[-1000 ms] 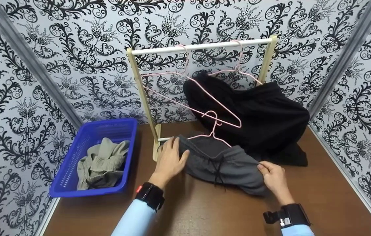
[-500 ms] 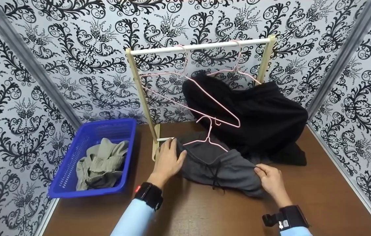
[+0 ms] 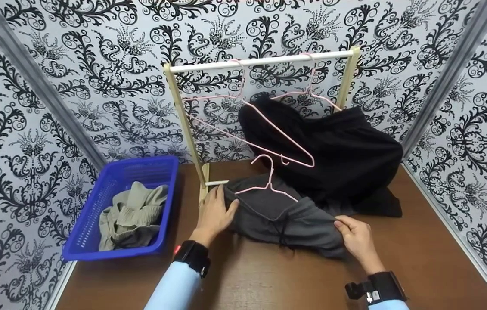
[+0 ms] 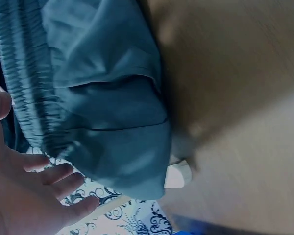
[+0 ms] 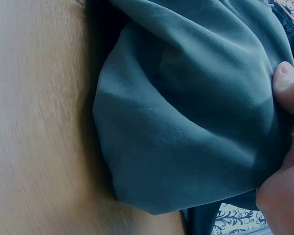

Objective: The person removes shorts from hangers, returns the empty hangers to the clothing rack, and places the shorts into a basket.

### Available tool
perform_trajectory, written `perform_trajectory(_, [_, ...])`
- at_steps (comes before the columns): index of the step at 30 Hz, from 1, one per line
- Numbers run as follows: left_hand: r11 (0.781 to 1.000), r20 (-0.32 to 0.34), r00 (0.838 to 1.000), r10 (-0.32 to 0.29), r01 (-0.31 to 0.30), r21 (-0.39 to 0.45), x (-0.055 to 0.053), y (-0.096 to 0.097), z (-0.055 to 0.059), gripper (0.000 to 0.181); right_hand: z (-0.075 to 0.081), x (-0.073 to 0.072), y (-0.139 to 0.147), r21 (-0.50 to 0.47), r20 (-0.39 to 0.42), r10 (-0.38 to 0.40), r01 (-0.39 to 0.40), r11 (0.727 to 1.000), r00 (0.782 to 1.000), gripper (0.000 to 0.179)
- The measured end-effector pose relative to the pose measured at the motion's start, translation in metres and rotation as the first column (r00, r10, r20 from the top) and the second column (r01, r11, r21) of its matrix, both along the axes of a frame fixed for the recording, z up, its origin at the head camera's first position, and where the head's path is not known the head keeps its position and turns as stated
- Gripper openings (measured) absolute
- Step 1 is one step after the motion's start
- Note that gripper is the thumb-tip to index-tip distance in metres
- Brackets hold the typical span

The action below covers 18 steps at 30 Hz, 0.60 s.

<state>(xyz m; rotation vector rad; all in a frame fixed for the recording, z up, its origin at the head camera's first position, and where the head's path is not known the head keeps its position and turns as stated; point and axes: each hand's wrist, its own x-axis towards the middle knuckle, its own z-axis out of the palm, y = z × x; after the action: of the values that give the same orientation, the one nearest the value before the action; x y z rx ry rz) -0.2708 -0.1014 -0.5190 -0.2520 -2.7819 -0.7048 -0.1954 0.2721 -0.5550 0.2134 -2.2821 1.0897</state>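
Observation:
Dark grey drawstring pants (image 3: 308, 228) lie bunched at the front of the rack, a pink hanger (image 3: 269, 186) set inside their waistband with its hook upright. At the waistband's left end is my left hand (image 3: 214, 217); in the left wrist view its fingers (image 4: 63, 186) are spread and extended beside the gathered elastic. My right hand (image 3: 357, 239) pinches the fabric on the right side between thumb and fingers, and the right wrist view has the thumb (image 5: 285, 78) pressed on the cloth. The hanger's lower part is hidden inside the pants.
Behind stands a small rack with a white rail (image 3: 265, 62). An unloaded pink hanger (image 3: 277, 128) and black pants (image 3: 338, 150) on another hanger hang from it. At left, a blue basket (image 3: 69, 254) holds a crumpled olive-grey garment (image 3: 133, 213). Patterned walls enclose the brown table (image 3: 260, 284).
The hanger has shifted left and down, sitting lower against the waistband, its hook leaning less over the empty hanger. My left hand has edged left and down; the right hand still pinches the pants.

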Motion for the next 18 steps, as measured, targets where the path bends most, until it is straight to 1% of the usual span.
perform_trajectory(3, [1.000, 0.052, 0.999, 0.015, -0.015, 0.012, -0.001, -0.003, -0.004, 0.074, 0.002, 0.000, 0.001, -0.007, -0.026, 0.013, -0.013, 1.000, 1.000, 0.011])
perform_trajectory(6, [0.999, 0.097, 0.995, 0.031, -0.034, 0.022, 0.000, -0.006, -0.006, 0.076, 0.005, 0.001, 0.002, 0.000, -0.042, 0.018, -0.018, 1.000, 0.999, 0.011])
perform_trajectory(7, [0.999, 0.108, 0.993, 0.037, -0.040, 0.028, 0.000, -0.007, -0.006, 0.076, 0.005, 0.001, 0.002, 0.000, -0.046, 0.018, -0.018, 1.000, 0.999, 0.011])
perform_trajectory(9, [0.998, 0.107, 0.993, 0.045, -0.050, 0.041, 0.000, -0.008, -0.005, 0.075, 0.006, 0.001, 0.002, -0.008, -0.049, 0.021, -0.021, 1.000, 0.999, 0.013])
perform_trajectory(12, [0.996, 0.079, 0.995, 0.057, -0.062, 0.070, 0.001, -0.011, -0.004, 0.073, 0.005, 0.000, 0.001, -0.028, -0.065, 0.028, -0.030, 0.999, 0.998, 0.015])
perform_trajectory(15, [0.993, 0.014, 0.998, 0.065, -0.067, 0.100, 0.001, -0.015, -0.004, 0.066, 0.002, -0.003, -0.001, -0.044, -0.083, 0.047, -0.050, 0.998, 0.995, 0.016])
perform_trajectory(18, [0.989, -0.056, 0.996, 0.071, -0.063, 0.134, 0.002, -0.019, -0.005, 0.057, -0.001, -0.006, -0.003, -0.042, -0.104, 0.059, -0.064, 0.997, 0.993, 0.015])
